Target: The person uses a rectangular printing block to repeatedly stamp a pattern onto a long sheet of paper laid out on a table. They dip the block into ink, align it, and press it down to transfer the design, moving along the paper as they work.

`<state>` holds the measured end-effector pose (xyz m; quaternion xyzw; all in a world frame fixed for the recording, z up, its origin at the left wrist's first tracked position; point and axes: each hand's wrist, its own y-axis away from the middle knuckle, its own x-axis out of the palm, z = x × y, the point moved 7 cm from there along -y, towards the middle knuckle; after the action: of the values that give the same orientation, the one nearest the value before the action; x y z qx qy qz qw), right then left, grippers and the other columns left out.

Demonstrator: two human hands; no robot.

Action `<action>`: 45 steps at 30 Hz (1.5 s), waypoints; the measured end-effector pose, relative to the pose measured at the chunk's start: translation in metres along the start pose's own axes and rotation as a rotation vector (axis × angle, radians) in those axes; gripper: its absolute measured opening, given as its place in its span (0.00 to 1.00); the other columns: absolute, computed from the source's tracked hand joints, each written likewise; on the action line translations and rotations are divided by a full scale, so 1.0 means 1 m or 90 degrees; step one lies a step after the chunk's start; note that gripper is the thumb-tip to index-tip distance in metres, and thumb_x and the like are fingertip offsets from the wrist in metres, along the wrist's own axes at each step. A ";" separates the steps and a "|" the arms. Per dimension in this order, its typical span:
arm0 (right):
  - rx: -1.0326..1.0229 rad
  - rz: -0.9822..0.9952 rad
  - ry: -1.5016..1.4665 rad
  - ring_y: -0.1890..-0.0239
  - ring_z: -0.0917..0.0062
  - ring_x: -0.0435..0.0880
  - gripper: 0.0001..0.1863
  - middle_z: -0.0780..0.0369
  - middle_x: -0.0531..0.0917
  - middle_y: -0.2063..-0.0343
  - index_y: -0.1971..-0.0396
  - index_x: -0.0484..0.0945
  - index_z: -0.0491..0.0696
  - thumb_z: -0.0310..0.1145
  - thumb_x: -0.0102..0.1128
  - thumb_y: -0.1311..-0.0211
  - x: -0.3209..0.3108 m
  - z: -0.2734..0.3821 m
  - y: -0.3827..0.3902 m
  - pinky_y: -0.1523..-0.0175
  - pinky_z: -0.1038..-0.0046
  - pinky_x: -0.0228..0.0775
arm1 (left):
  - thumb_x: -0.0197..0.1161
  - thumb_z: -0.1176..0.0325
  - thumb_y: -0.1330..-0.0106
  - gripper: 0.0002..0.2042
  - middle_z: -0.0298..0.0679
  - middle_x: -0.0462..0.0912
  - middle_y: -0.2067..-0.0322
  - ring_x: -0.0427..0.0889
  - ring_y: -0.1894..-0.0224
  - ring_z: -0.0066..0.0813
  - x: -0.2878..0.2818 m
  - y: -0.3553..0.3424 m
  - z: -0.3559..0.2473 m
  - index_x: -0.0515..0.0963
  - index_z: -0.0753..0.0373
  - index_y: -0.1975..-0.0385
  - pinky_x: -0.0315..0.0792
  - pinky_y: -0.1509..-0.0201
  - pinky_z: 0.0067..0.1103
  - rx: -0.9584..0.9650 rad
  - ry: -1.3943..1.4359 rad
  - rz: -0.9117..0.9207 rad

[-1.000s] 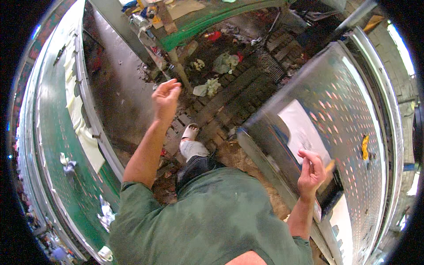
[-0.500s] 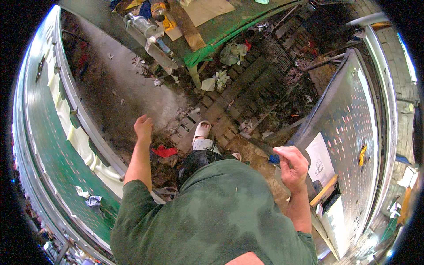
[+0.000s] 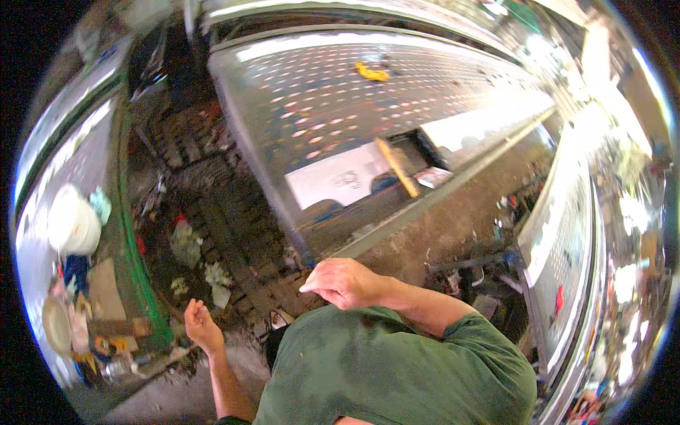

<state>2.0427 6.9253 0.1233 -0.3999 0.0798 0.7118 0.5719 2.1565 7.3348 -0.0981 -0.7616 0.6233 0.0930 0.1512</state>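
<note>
My right hand (image 3: 343, 283) is in front of my body, beside the near corner of a perforated table. Its fingers are pressed together in a pinch. A pale tip shows at the fingertips, but whether it is a small object or a nail I cannot make out. Lower left, my left hand (image 3: 203, 328) hangs in the air with loosely bent fingers and nothing visible in it. On the perforated table (image 3: 333, 120) lie a white paper sheet (image 3: 319, 177) with a drawing, a black tray (image 3: 418, 152), a wooden strip (image 3: 397, 167) and a yellow object (image 3: 372, 71).
A green-edged table (image 3: 134, 248) on the left carries a white roll (image 3: 74, 221), a round tub (image 3: 57, 326) and clutter. Plastic scraps (image 3: 218, 280) litter the dark slatted floor. Another perforated table (image 3: 559, 241) stands at the right.
My view and body have turned right, bringing the perforated table ahead of me. My right hand has come across in front of my body, still pinched.
</note>
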 end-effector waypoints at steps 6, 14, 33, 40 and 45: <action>0.044 -0.133 0.053 0.55 0.61 0.92 0.16 0.60 0.93 0.58 0.49 0.90 0.47 0.18 0.71 0.34 -0.092 -0.034 0.108 0.50 0.60 0.86 | 0.66 0.75 0.17 0.16 0.45 0.92 0.46 0.91 0.53 0.29 0.140 0.001 -0.170 0.83 0.69 0.34 0.85 0.46 0.26 0.180 0.061 0.044; 0.122 -0.212 0.085 0.60 0.60 0.93 0.15 0.58 0.93 0.62 0.47 0.91 0.48 0.19 0.69 0.30 -0.240 -0.143 0.301 0.54 0.61 0.87 | 0.69 0.82 0.23 0.21 0.43 0.90 0.47 0.90 0.45 0.30 0.426 0.140 -0.303 0.81 0.67 0.32 0.82 0.36 0.27 0.227 0.320 0.110; 0.182 -0.325 0.023 0.59 0.61 0.93 0.07 0.59 0.92 0.64 0.60 0.89 0.47 0.24 0.79 0.34 -0.361 -0.230 0.411 0.51 0.62 0.87 | 0.75 0.76 0.45 0.46 0.50 0.78 0.29 0.77 0.27 0.42 0.681 0.181 -0.318 0.68 0.68 0.20 0.68 0.19 0.34 0.079 0.064 0.077; 0.153 -0.038 0.330 0.24 0.58 0.75 0.32 0.56 0.80 0.30 0.36 0.85 0.50 0.29 0.82 0.43 -0.364 -0.258 0.297 0.22 0.53 0.69 | 0.68 0.84 0.47 0.49 0.41 0.84 0.35 0.84 0.42 0.28 0.691 0.187 -0.306 0.66 0.67 0.16 0.80 0.38 0.23 -0.033 0.286 0.089; 0.108 0.058 0.352 0.27 0.57 0.78 0.30 0.57 0.81 0.32 0.36 0.86 0.50 0.26 0.75 0.40 -0.354 -0.310 0.271 0.25 0.53 0.74 | 0.66 0.86 0.47 0.50 0.40 0.83 0.32 0.84 0.43 0.26 0.679 0.187 -0.325 0.65 0.68 0.15 0.80 0.38 0.22 -0.065 0.303 0.094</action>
<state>1.9615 6.3927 0.0569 -0.5252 0.3099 0.5915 0.5275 2.0979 6.5634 -0.0393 -0.7214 0.6895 -0.0465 -0.0456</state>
